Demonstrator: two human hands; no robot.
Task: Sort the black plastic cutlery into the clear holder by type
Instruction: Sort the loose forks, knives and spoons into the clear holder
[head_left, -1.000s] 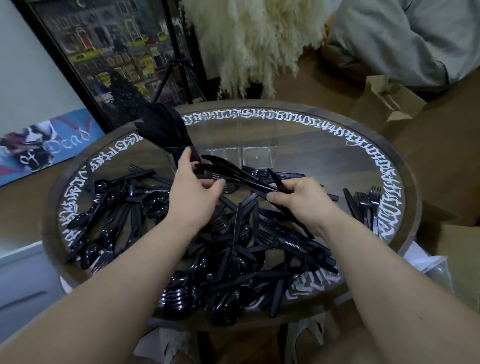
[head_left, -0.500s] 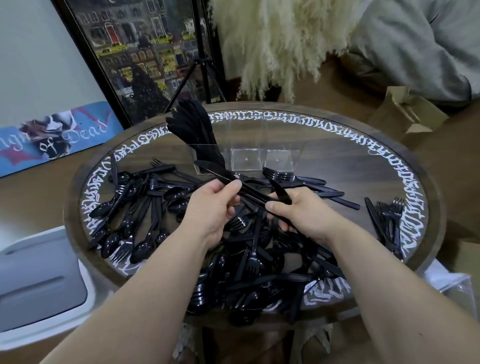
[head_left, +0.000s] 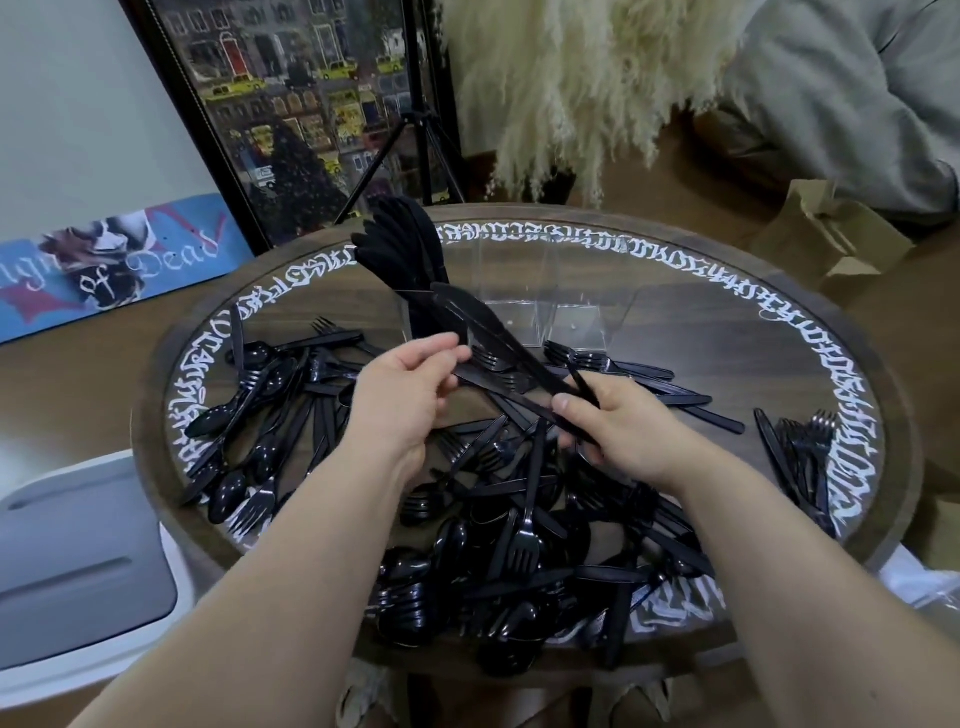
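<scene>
A small bundle of black plastic knives (head_left: 483, 343) is held above the round worktop (head_left: 675, 322), blades pointing toward the clear holder (head_left: 550, 312) at the far side. The handle ends are gripped by the curled fingers (head_left: 563, 402) of the right hand (head_left: 618, 431), while the left hand (head_left: 402, 395) pinches the bundle lower along its length between thumb and forefinger. How many knives are in the bundle cannot be told exactly; at least three appear to overlap.

The holder shows three compartments. The left one is already packed with upright knives (head_left: 405, 249); the middle and right ones look empty.

Several things could go wrong, in judgement. The knives are fanned rather than squared, so a blade could catch the holder's rim and spill the bundle back onto the loose pile of cutlery (head_left: 519, 519). The left compartment is crowded, so forcing more in could tip the light holder or push it away. A fork may be tangled in the bundle, since fork tines lie just behind it.

One worktop, one holder and two hands are counted. Forks, spoons and knives in the pile are too many and too tangled to count; a separate small cluster of forks and knives (head_left: 800, 447) lies near the right edge.
</scene>
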